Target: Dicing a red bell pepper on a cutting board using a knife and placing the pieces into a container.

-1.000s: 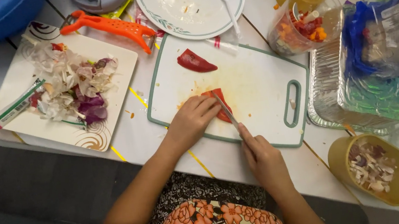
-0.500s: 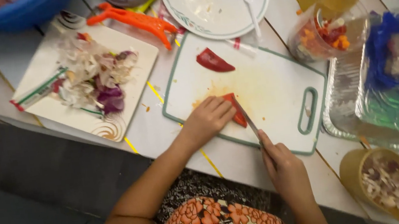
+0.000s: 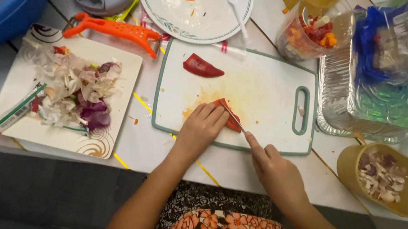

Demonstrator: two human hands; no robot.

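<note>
Vs a second ago: no real change in the work, only the view shifted. Left hand (image 3: 200,128) still pins the red pepper piece (image 3: 230,116) on the near part of the white cutting board (image 3: 268,85), fingers curled on it. Right hand (image 3: 274,171) stays clamped on the knife (image 3: 235,121), blade at the pepper's right edge. Second pepper piece (image 3: 201,66) untouched, farther back on the board. Judging by that, slicing is mid-way

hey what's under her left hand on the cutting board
The left hand presses a red pepper piece onto the white cutting board. Only the pepper's right edge shows, where the knife in the right hand meets it; the rest is covered.
</note>
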